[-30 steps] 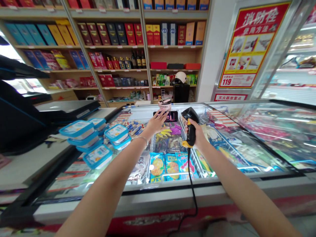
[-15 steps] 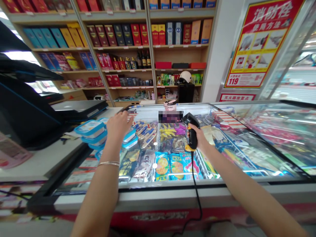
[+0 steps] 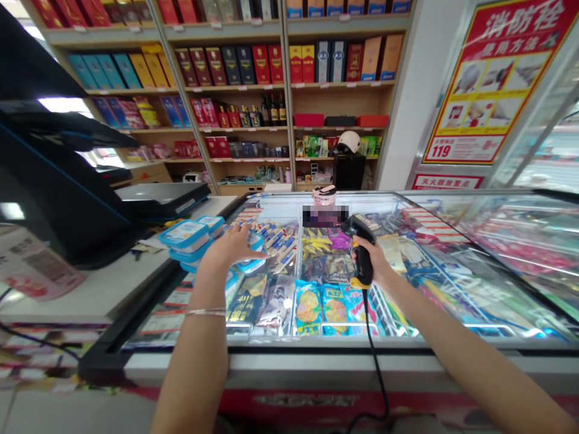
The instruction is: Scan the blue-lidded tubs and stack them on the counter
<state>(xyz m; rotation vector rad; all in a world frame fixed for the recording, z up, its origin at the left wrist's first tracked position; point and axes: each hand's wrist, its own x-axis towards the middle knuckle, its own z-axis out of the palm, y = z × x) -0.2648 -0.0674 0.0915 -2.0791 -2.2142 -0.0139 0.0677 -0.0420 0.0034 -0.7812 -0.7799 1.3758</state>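
My right hand (image 3: 379, 264) is wrapped around the handle of a black and yellow barcode scanner (image 3: 363, 268), whose head tilts up and to the left. A black cord hangs from its grip. Over the stacked plastic tubs with blue lids (image 3: 184, 235), my left hand (image 3: 230, 246) has its fingers spread and thumb stretched out to the right. One blue-lidded tub (image 3: 256, 242) shows just beside the thumb. Whether the fingers touch the tubs is not clear. The tubs rest on the glass top of a chest freezer (image 3: 156, 328).
Packaged ice creams (image 3: 281, 244) and blue snack bags (image 3: 308, 306) lie under the glass. A pink cup (image 3: 324, 196) stands at the freezer's back edge. To the left are a counter (image 3: 108, 289), a dark checkout machine (image 3: 49, 199) and a pink-white container (image 3: 38, 259). Shelves of boxes (image 3: 228, 66) rise behind.
My left hand has come lower over the tubs, and its fingers and thumb have spread. The scanner stays in my right hand. The whole view has shifted slightly to the left.
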